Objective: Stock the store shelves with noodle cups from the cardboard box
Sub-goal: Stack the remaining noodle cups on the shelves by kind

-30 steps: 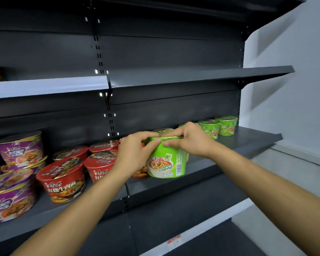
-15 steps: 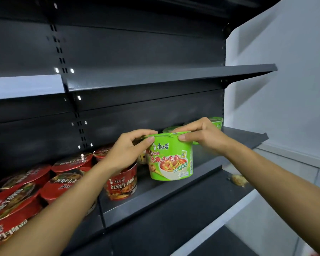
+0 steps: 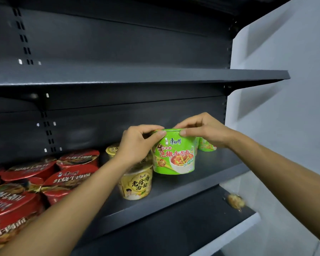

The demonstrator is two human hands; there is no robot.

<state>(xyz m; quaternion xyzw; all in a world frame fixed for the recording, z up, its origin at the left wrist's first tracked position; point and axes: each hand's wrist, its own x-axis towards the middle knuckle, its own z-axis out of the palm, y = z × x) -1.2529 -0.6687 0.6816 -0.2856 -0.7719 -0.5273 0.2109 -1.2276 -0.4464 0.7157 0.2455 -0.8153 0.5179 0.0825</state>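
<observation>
Both hands pinch the top rim of a green noodle cup [image 3: 174, 154]. The left hand [image 3: 135, 145] curls thumb and fingers onto the rim's left side. The right hand [image 3: 203, 130] sets its thumb on the front and its fingers over the lid at the right. The cup is upright below the fingertips, its base at the dark metal shelf [image 3: 211, 169] (whether it touches is unclear). Just below the left fingers stands a yellow noodle cup [image 3: 137, 183], and farther left of them are red noodle cups [image 3: 70, 179]. Behind the right fingers sit more green cups [image 3: 207, 145].
</observation>
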